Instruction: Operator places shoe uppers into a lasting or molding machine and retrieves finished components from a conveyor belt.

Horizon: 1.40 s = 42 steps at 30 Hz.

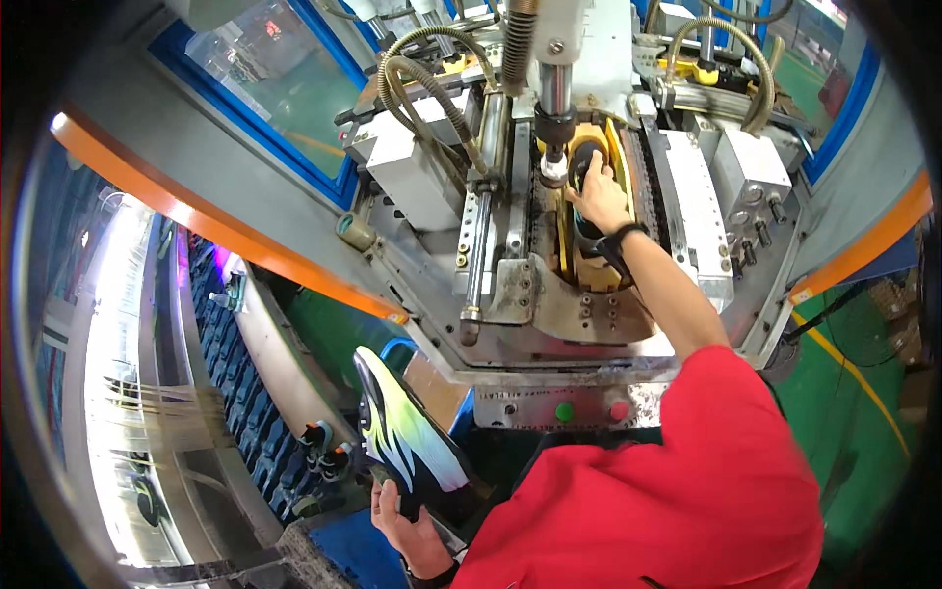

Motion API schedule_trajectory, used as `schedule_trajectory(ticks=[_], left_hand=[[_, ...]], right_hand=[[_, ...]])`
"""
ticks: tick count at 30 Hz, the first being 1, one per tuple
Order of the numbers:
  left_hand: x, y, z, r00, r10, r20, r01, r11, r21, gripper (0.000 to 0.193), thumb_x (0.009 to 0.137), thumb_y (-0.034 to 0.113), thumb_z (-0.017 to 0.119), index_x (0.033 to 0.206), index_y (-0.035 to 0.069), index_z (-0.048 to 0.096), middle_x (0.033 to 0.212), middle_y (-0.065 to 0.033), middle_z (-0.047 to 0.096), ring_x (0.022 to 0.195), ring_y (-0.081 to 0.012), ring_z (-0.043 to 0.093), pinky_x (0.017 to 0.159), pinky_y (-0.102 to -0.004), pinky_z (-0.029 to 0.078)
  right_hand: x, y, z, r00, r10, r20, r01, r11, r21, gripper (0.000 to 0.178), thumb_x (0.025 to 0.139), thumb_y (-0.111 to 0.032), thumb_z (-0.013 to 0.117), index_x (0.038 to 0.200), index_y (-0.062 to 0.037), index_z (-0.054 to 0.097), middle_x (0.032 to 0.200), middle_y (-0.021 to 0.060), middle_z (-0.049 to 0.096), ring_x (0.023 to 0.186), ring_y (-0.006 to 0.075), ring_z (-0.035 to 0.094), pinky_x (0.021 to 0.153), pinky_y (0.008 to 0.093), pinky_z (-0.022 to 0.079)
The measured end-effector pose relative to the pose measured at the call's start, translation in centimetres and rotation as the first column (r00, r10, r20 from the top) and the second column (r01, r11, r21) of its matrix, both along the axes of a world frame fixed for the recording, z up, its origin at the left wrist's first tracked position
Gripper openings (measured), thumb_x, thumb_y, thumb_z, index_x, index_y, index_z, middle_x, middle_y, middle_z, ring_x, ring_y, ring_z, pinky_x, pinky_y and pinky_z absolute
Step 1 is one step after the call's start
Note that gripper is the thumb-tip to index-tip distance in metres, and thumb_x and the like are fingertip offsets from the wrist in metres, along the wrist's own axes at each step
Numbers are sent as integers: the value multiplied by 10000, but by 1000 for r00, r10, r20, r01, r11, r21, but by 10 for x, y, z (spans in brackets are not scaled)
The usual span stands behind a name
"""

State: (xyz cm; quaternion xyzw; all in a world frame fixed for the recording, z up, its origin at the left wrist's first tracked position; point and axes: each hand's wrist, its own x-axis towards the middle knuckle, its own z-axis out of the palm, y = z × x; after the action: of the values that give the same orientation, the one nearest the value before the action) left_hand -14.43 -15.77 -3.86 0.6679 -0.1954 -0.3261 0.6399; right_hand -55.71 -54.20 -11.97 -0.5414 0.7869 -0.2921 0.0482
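Low at the left, my left hand grips a sneaker by its heel end. The sneaker is held upright on end, its upper neon yellow-green fading to pale blue and lilac with black parts. My right hand reaches into the machine and is closed over a dark shoe, thumb to one side and fingers across it. This shoe lies lengthwise between yellow pads; my hand and wrist hide much of it. Just left of my right fingers hangs a vertical press rod with a pale tip.
Metal cylinders and white blocks flank the slot on both sides. A front panel carries a green button and a red button. Left of me runs a dark ridged conveyor with shoes beside it. Orange-edged frames stand around.
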Motion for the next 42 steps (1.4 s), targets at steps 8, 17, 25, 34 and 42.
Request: schedule_trajectory(ticks=[8, 17, 25, 34, 42], left_hand=[[-29, 11, -3, 950, 70, -303, -31, 991, 133, 292, 865, 141, 656, 1146, 83, 602, 1137, -78, 580, 1000, -217, 602, 810, -346, 506], [-53, 58, -7, 906, -200, 374, 111, 963, 246, 499, 817, 227, 701, 1254, 69, 521, 1208, -78, 534, 1144, -240, 506, 887, -397, 437], [-74, 45, 7, 945, 123, -302, -78, 984, 159, 490, 807, -98, 641, 1262, 52, 542, 1249, -102, 515, 1091, -212, 550, 914, -362, 480], [-103, 94, -16, 987, 153, -48, -142, 973, 181, 379, 831, 217, 690, 1164, 77, 575, 1116, -58, 572, 1012, -206, 566, 859, -392, 446], [-83, 131, -2, 822, 298, -486, -247, 955, 167, 417, 802, 51, 698, 1198, -8, 581, 1077, -107, 632, 1010, -191, 598, 877, -356, 494]], right_hand=[[131, 257, -32, 764, 630, 141, -582, 766, -274, 340, 736, -83, 645, 1071, -61, 594, 1034, 123, 598, 939, 314, 598, 802, 407, 531], [151, 254, -185, 690, 723, -42, -723, 690, -4, 244, 790, -156, 592, 981, -6, 573, 1054, 154, 502, 1066, 327, 523, 692, 402, 548], [143, 264, -177, 681, 727, 85, -719, 687, -111, 303, 825, -247, 650, 995, -30, 521, 1013, 147, 478, 1032, 328, 511, 769, 444, 507], [152, 275, -200, 627, 763, 158, -758, 644, -105, 358, 805, -240, 664, 1066, -26, 545, 1110, 164, 488, 1073, 354, 515, 832, 451, 492], [128, 240, -219, 545, 836, 69, -827, 549, -122, 377, 749, -123, 656, 1111, -102, 553, 1123, 161, 511, 1093, 370, 493, 913, 478, 437]])
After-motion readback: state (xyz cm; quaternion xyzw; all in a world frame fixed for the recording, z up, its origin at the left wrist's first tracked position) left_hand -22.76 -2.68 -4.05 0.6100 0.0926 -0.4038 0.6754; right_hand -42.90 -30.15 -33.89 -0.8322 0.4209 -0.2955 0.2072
